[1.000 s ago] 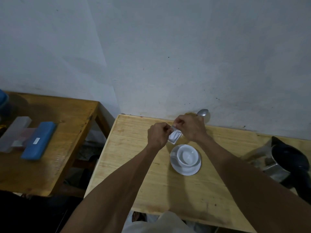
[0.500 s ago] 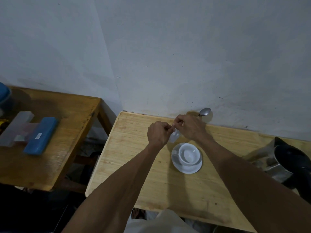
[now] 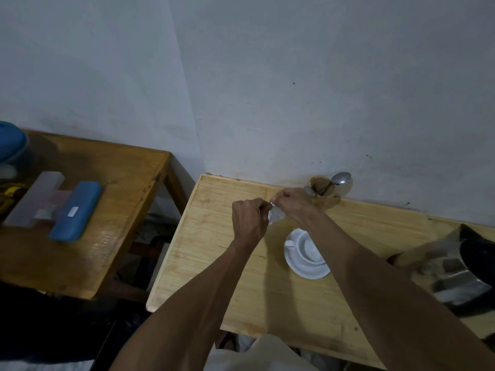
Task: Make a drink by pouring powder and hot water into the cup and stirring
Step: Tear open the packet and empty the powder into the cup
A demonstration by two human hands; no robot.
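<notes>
A small clear powder sachet [image 3: 276, 216] hangs between my two hands above the light wooden table [image 3: 214, 263]. My left hand [image 3: 249, 220] pinches its top edge from the left, and my right hand [image 3: 293, 203] pinches the same edge from the right. Just below and to the right stands an empty white cup [image 3: 308, 246] on a white saucer [image 3: 306, 269], its handle pointing left. A metal spoon [image 3: 338, 180] stands in a wooden holder [image 3: 320, 184] against the wall behind my right hand. A steel kettle [image 3: 460, 274] with a black lid sits at the right edge.
A darker wooden table [image 3: 112, 199] stands to the left across a gap, carrying a blue case [image 3: 76, 211], a translucent box [image 3: 34, 199] and a blue lidded container [image 3: 10, 143]. A grey wall runs right behind both tables.
The view has shifted slightly. Both hands stay pinched on the sachet's top, which now hangs more bunched between them. Cup and kettle have not moved.
</notes>
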